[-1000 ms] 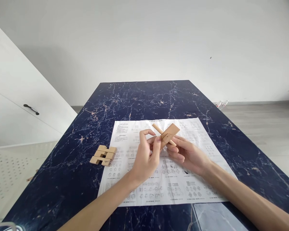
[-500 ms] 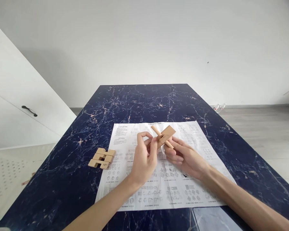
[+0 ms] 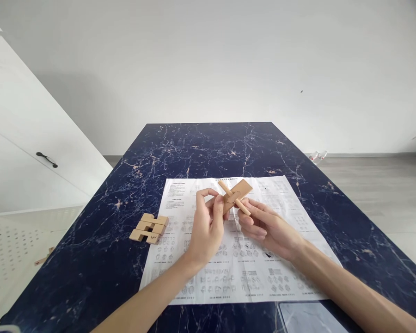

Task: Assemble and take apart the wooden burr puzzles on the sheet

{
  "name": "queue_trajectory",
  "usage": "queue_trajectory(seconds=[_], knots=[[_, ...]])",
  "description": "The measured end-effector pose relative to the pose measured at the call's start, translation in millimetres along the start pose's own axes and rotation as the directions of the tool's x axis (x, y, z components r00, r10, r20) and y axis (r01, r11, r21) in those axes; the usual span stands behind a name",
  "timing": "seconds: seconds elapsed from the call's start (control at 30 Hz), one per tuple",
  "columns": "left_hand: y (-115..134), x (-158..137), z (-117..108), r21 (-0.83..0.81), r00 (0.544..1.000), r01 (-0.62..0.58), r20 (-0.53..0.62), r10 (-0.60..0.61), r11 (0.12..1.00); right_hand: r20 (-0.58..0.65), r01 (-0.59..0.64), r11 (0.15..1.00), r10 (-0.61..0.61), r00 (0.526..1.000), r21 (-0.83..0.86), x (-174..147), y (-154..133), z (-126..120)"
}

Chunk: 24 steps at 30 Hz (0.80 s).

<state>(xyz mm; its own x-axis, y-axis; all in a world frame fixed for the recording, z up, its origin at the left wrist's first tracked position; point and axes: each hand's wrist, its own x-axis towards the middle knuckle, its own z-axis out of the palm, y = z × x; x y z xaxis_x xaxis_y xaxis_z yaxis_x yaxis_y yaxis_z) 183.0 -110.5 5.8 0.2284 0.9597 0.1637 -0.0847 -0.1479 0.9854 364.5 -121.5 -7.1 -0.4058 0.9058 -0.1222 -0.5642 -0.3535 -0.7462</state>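
Above a printed instruction sheet [image 3: 225, 259] I hold a small wooden puzzle assembly. It is made of flat wooden pieces [image 3: 243, 187] with a wooden stick [image 3: 224, 187] crossing them at a slant. My left hand [image 3: 208, 229] pinches the near-left end of the flat pieces between thumb and fingers. The fingers of my right hand [image 3: 263, 224] close around the lower right end of the stick. Fingers partly hide the lower side of the assembly. Left of the sheet, several notched wooden blocks [image 3: 143, 230] lie together, overlapping its edge.
The dark blue marbled table [image 3: 201, 148] reaches toward a white wall. A white perforated basket [image 3: 14, 254] stands at the left, below a white cabinet [image 3: 48, 138]. A flat pale rectangular object [image 3: 308, 318] lies at the near edge, and clear bottles [image 3: 318, 157] stand beyond the table's right side.
The wooden assembly has turned slightly in my hands, so its flat face shows more. My left thumb has shifted a little left and down along it. The view has moved slightly.
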Motion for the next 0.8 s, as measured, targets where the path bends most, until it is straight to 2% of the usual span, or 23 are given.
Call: queue_trajectory(seconds=[0.17,0.3,0.43,0.5,0.53,0.57,0.63,0.8], knots=[[-2.8,1.4,-1.6,-0.014,0.997,0.082,0.007,-0.082,0.996,-0.061,-0.007,1.000,0.009,0.998,0.029,1.2,0.0,-0.8],[-3.9,3.5,-1.5,-0.063,0.992,0.124,0.024,-0.122,0.990,-0.124,0.026,1.000,-0.028,0.992,-0.018,2.4,-5.4,-4.1],[0.2,4.9,-1.3,-0.060,0.987,0.162,0.013,-0.161,0.985,-0.229,0.103,0.991,-0.120,0.966,-0.086,5.3,-15.6,-14.0],[1.9,4.6,-1.8,-0.033,0.987,0.163,0.010,-0.163,0.986,-0.307,0.154,0.973,-0.201,0.930,-0.173,8.1,-21.7,-22.9],[2.2,4.2,-2.3,-0.018,0.987,0.159,0.014,-0.159,0.987,-0.352,0.183,0.955,-0.259,0.900,-0.235,9.8,-25.2,-28.2],[2.1,3.7,-2.9,-0.002,0.988,0.152,0.021,-0.152,0.988,-0.402,0.224,0.924,-0.342,0.850,-0.311,11.5,-29.0,-34.0],[1.6,3.1,-4.6,0.043,0.991,0.125,0.036,-0.126,0.991,-0.483,0.295,0.849,-0.500,0.719,-0.439,14.4,-38.0,-46.3],[8.7,4.1,-13.1,0.293,0.989,-0.058,0.145,0.016,0.954,-0.557,0.333,0.721,-0.685,0.469,-0.607,12.7,-62.6,-73.1]])
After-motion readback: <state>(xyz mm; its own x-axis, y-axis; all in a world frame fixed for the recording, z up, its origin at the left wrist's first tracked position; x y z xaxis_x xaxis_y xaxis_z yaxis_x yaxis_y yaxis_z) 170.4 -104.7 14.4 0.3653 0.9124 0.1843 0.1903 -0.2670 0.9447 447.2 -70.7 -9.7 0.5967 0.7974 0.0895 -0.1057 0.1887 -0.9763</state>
